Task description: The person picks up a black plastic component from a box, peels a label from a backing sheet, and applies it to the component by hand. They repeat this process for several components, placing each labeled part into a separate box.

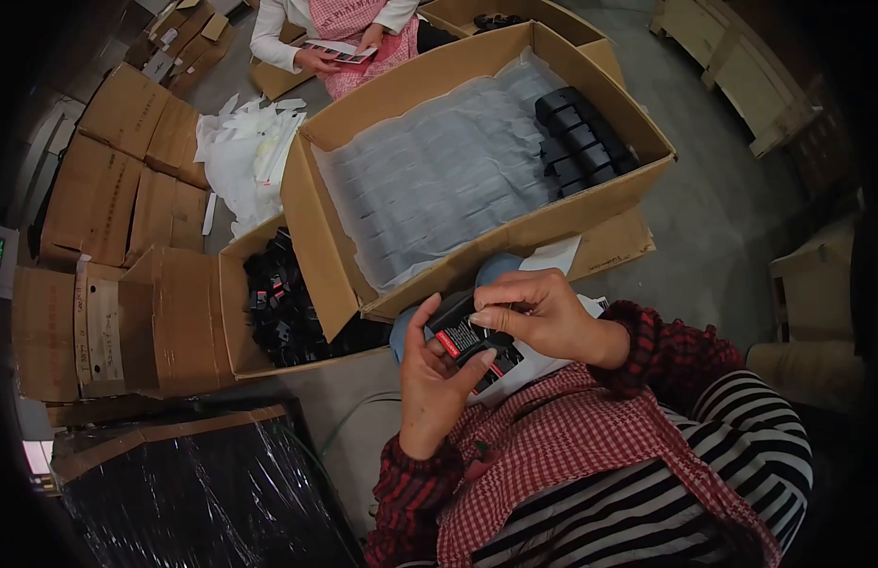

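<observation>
My left hand grips a small black part that carries a red and black label. My right hand is at the part's upper right side, thumb and forefinger pinched against it. Whether a loose piece sits between those fingertips is too small to tell. Under my hands, on my lap, lies a sheet of labels with a white border. Just beyond stands an open cardboard box lined with translucent sheeting, with black parts in rows at its right end.
An open box of loose black parts stands at left. Stacked cartons are farther left, near white scraps. A black-wrapped stack is at lower left. Across the big box, a person holds a sheet.
</observation>
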`<state>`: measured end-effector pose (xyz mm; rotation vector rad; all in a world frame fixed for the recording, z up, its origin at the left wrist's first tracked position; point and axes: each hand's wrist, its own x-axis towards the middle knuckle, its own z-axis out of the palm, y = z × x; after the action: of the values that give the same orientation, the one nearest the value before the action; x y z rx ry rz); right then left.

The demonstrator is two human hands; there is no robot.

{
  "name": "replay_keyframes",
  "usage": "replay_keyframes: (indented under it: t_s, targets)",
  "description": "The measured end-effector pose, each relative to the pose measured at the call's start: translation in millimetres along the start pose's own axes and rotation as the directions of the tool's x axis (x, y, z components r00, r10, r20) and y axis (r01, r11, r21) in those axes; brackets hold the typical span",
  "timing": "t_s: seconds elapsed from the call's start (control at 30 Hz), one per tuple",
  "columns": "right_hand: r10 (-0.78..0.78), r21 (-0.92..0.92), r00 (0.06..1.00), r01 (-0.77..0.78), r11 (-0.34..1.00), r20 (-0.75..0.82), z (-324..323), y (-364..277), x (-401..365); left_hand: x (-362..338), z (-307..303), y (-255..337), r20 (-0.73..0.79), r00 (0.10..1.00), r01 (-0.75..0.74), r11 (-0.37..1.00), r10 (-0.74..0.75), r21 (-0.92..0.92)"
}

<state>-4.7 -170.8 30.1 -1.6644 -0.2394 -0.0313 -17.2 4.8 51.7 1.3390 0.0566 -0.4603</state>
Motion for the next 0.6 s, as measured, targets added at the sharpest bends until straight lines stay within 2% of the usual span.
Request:
replay_keyframes:
  t_s: [0.37,0.6]
  targets:
    - [-0.085,-0.108,0.996,0.08,0.991,-0.038,2.1,-1.5,-2.7,-0.3,0.8,-0.7,0.001,1.0,0.008,1.0,-0.008,0.005]
    - [-0.104,-0.109,0.993,0.097,0.989,-0.06,3.8,2.2,-5.5,-0.6,1.3,-0.6,-0.002,1.0,0.015,1.0,-0.015,0.0]
